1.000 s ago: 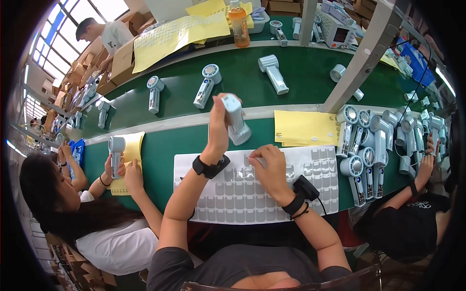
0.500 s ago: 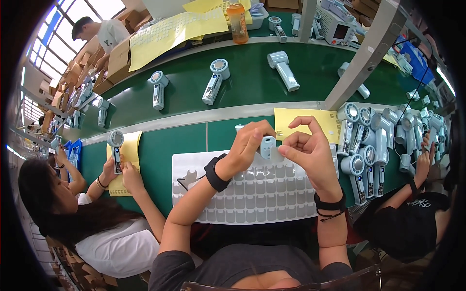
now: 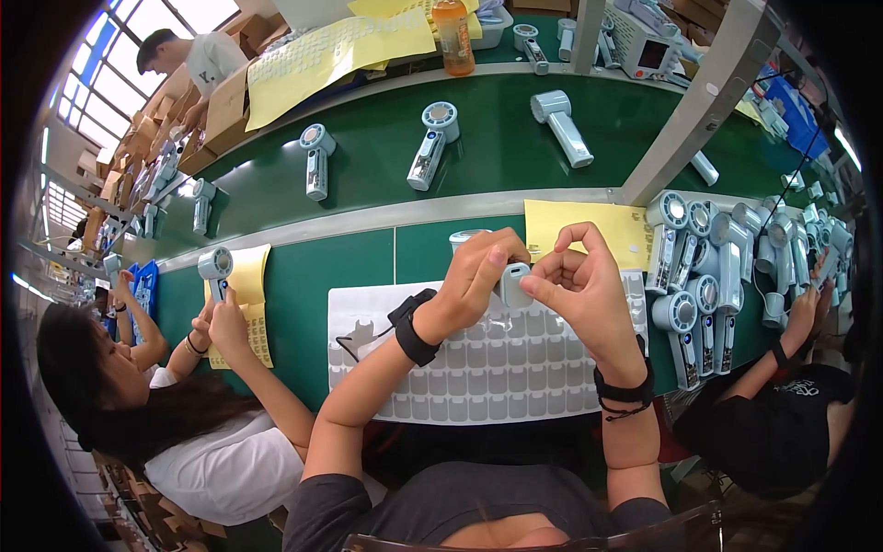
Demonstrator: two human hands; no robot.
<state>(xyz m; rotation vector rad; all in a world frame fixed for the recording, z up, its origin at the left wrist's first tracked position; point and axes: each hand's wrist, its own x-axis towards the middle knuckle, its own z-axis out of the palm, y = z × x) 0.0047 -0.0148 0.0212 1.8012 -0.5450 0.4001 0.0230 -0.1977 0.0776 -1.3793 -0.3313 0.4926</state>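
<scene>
My left hand (image 3: 475, 279) is wrapped round a pale blue handheld fan. The round head (image 3: 467, 237) of this fan shows behind the knuckles, and its slotted handle end (image 3: 515, 273) points toward me. At that end my right hand (image 3: 581, 287) pinches with thumb and index finger, its other fingers curled. A small grey sticker (image 3: 514, 293) lies against the handle below the slot, its edge at my right thumb; how much is stuck down I cannot tell. Beneath both hands lies a white sheet (image 3: 391, 405) with rows of grey rounded stickers.
Several handheld fans (image 3: 679, 313) stand crowded at my right. More fans (image 3: 432, 147) lie on the green belt (image 3: 368, 175) beyond a metal rail. A yellow sheet (image 3: 589, 225) lies behind my hands. Co-workers sit on both sides; a grey post (image 3: 694, 101) rises at the right.
The fan in my left hand has tilted so its handle end faces me. My right thumb and the grey sticker are now against it. Fans on the belt have shifted right.
</scene>
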